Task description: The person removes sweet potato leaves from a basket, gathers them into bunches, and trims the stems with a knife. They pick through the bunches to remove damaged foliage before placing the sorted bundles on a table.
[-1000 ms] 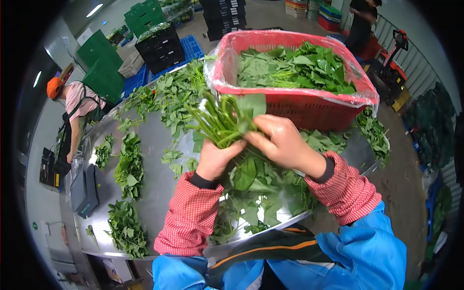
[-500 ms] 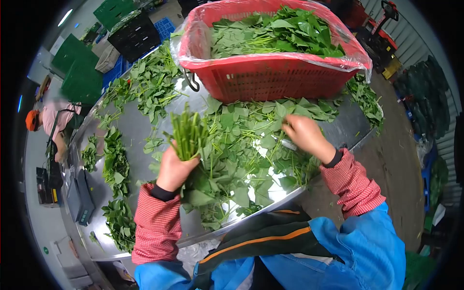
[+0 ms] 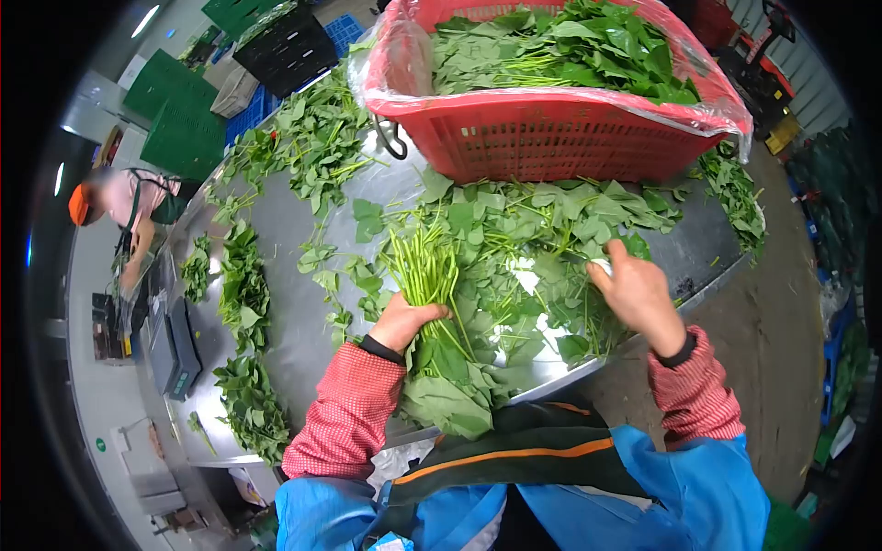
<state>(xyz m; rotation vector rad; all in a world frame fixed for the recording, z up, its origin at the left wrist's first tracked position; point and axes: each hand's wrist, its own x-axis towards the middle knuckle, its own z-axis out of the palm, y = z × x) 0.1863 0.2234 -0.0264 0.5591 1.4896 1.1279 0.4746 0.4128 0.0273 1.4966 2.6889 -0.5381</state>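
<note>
My left hand (image 3: 409, 320) is wrapped round a thick bunch of leafy stems (image 3: 424, 266), cut ends pointing up and away, leaves hanging toward me over the table edge. To the right, my right hand (image 3: 636, 292) is closed, thumb and forefinger at the edge of the leaf pile; a small pale thing shows at its fingertips, too unclear to name. Between the hands, loose green leaves and stems (image 3: 551, 220) are spread on the metal table (image 3: 294, 285). Behind them stands a red crate (image 3: 570, 138) lined with clear plastic and holding more leafy stems.
Leaf bunches (image 3: 248, 404) lie along the table's left side, beside a grey scale (image 3: 173, 354). A co-worker in an orange cap (image 3: 81, 204) bends at the far left. Green crates (image 3: 179, 138) and a black crate (image 3: 285, 50) stand behind. A pallet truck (image 3: 767, 69) is at upper right.
The bunch in my left hand now has its stems more upright and its leaves gathered lower, nearer me. My right hand sits slightly farther right and lower. The whole view has shifted.
</note>
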